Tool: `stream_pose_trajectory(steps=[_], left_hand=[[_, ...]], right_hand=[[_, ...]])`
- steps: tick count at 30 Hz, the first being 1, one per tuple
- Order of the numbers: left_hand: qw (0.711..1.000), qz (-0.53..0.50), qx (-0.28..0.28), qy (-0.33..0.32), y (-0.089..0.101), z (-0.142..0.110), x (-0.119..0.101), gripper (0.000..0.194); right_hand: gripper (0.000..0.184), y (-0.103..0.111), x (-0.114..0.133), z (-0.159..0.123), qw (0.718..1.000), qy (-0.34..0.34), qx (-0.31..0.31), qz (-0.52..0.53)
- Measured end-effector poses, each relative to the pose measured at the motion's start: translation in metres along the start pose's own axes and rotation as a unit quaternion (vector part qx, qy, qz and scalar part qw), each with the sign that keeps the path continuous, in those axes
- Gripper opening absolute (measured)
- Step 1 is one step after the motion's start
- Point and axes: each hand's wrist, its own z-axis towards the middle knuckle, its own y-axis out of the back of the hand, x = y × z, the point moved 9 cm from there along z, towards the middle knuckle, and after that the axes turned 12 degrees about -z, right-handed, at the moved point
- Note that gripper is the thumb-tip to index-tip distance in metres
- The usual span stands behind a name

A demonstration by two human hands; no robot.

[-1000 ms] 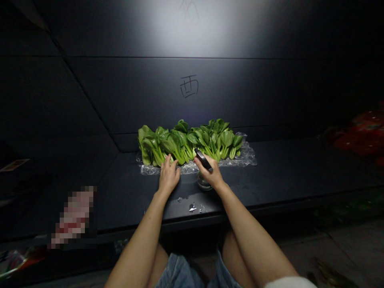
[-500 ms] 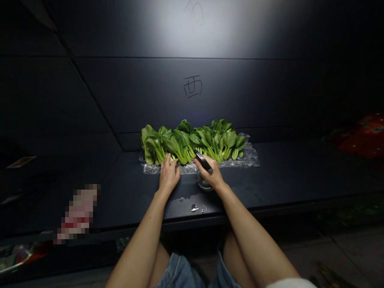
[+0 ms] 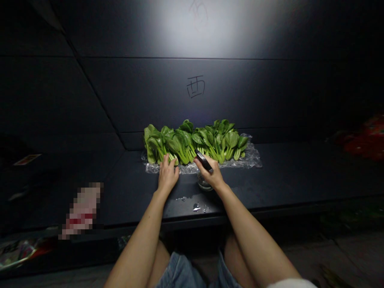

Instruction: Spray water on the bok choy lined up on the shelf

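A row of green bok choy stands on clear plastic wrap at the back of a dark shelf. My left hand lies with fingers stretched out, its tips touching the stems at the left of the row. My right hand is closed around a dark slim object, perhaps a knife handle or a phone, held just in front of the greens. A small clear glass item sits under that hand, partly hidden.
Water drops and a scrap of plastic lie near the shelf's front edge. A dark wall with a handwritten mark rises behind. Red packaging sits at the far right; a blurred-out package at the left. My knees are below.
The view has drifted slightly, so everything sits a little further right. My left hand has edged forward onto the stems. The right hand keeps its grip.
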Motion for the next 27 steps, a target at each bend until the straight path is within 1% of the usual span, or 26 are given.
stream_pose_trajectory(steps=[5, 11, 17, 23, 27], left_hand=[[1.0, -0.006, -0.008, -0.002, 0.002, 0.0, 0.003, 0.038], [0.999, -0.029, -0.027, -0.006, 0.008, 0.003, 0.002, 0.038], [0.997, -0.024, -0.065, 0.017, 0.02, 0.004, 0.004, 0.039], [0.996, -0.03, -0.079, 0.029, 0.022, 0.002, 0.008, 0.04], [0.994, -0.049, -0.091, 0.045, 0.023, 0.002, 0.009, 0.047]], right_hand=[[0.032, -0.004, 0.002, 0.0, 1.0, 0.009, 0.008, -0.006], [0.031, -0.006, 0.0, 0.0, 1.0, -0.002, 0.017, 0.017], [0.032, -0.005, 0.0, 0.001, 1.0, -0.007, 0.017, 0.013], [0.033, -0.005, -0.002, 0.0, 1.0, -0.012, 0.016, 0.011], [0.031, -0.007, -0.001, 0.002, 1.0, -0.002, 0.017, 0.011]])
